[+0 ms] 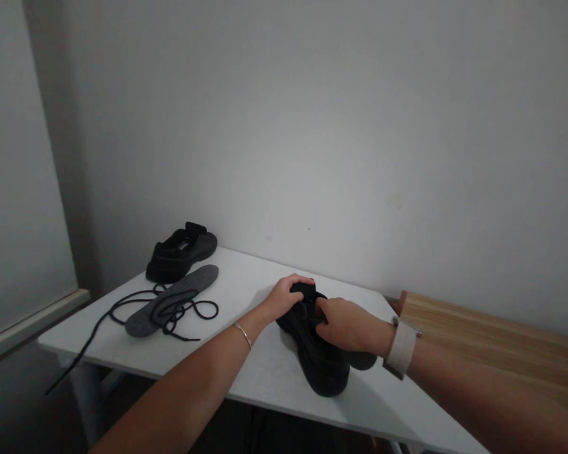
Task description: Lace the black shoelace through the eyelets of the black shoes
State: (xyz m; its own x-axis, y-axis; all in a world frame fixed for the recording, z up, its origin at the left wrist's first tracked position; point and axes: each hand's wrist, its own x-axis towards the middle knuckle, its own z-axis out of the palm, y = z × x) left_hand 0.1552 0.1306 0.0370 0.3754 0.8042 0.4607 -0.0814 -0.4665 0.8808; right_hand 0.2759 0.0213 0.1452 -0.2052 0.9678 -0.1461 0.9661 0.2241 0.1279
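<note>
A black shoe [319, 362] stands on the white table, its heel towards me and its toe pointing away to the left. My left hand [286, 296] is closed on the raised tongue [303, 291] of this shoe. Across the shoe's opening lies my right hand [350, 325], with thumb and fingers curled together at the lacing area; what they pinch is hidden. From under the right palm sticks out the rounded end of a dark grey insole [362, 360], right of the heel. The rest of that insole is covered.
At the table's left end, a second black shoe [170, 258] has its tongue up. A grey insole [201, 277] lies before it, with black shoelaces [173, 309] tangled over it and one end hanging past the table edge. A wooden surface [478, 334] adjoins on the right; a wall rises behind.
</note>
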